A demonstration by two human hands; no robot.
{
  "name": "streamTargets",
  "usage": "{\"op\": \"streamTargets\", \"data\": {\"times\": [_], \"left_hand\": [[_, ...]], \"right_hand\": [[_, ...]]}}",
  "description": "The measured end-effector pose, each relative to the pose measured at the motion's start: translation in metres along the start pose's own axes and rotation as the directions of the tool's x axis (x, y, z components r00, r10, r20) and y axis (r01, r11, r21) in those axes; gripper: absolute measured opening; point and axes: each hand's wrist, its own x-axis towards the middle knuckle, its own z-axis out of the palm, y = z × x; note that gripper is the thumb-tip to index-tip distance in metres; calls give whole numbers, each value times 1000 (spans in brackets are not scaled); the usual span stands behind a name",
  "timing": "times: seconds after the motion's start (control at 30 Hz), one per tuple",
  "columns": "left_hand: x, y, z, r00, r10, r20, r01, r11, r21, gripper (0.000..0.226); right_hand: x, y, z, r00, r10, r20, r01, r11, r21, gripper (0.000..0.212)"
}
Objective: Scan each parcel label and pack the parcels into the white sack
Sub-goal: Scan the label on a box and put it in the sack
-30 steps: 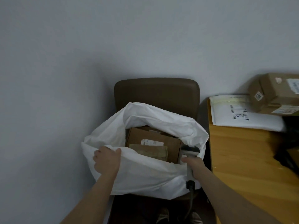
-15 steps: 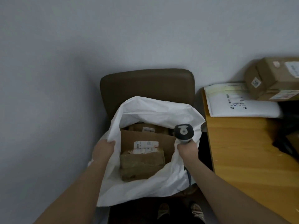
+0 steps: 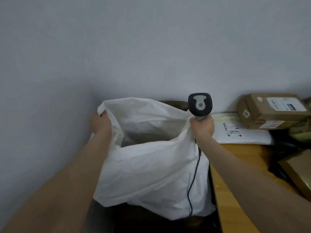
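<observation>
The white sack [image 3: 151,169] is raised in front of me, its mouth held wide. My left hand [image 3: 100,123] grips the sack's left rim. My right hand [image 3: 202,126] grips the right rim together with the handle of a dark barcode scanner [image 3: 200,105], whose head points up and whose cable hangs down over the sack. The parcels inside the sack are hidden by its front wall. On the wooden table [image 3: 235,165] to the right lie a white padded mailer [image 3: 239,132] and two stacked cardboard parcels [image 3: 272,110] with labels.
A brown chair back [image 3: 175,104] shows just behind the sack. A bare grey wall fills the left and top. Another cardboard box [image 3: 299,172] and dark items sit at the table's right edge. The table's left edge runs close beside the sack.
Both hands have lifted the sack's rim upward, so the sack stands taller and the parcels inside are no longer visible. The scanner rose with my right hand.
</observation>
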Motion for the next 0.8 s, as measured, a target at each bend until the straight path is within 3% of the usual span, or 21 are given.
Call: {"op": "streamTargets", "data": {"times": [0.07,0.13,0.27,0.33,0.37,0.43,0.5,0.57,0.67,0.77,0.8], "left_hand": [[0,8,-2,997,71,-9,-71,997,14,35],[-16,-11,-4,997,79,18,-81,992,93,34],[-43,-68,-8,979,-193,60,175,958,225,39],[-40,-83,-9,947,-317,47,298,924,240,39],[-38,-88,-10,943,-333,19,319,919,232,38],[-34,-91,-10,954,-300,-21,298,932,204,38],[-33,-86,-7,969,-248,14,239,947,214,39],[-37,-80,-2,983,-176,44,152,931,331,54],[-59,-77,9,980,127,151,-192,784,590,73],[-91,-73,26,830,396,394,-553,484,678,71],[-100,-71,33,772,423,475,-633,442,635,67]], "right_hand": [[2,-5,0,1000,-19,0,19,1000,9,20],[-4,16,-1,998,20,51,-14,994,-107,17],[-15,90,-13,970,136,200,-58,933,-354,10],[-17,119,-16,957,129,258,0,895,-447,28],[-18,128,-17,956,124,265,12,888,-460,32],[-17,130,-17,962,152,226,-35,893,-450,17],[-13,125,-15,963,146,226,-34,899,-437,11],[-10,120,-14,961,130,246,-5,892,-452,12],[-13,118,-13,952,181,247,-32,862,-507,19],[-18,108,-15,949,208,238,-48,839,-541,5],[-18,103,-16,954,204,220,-62,852,-520,10]]}}
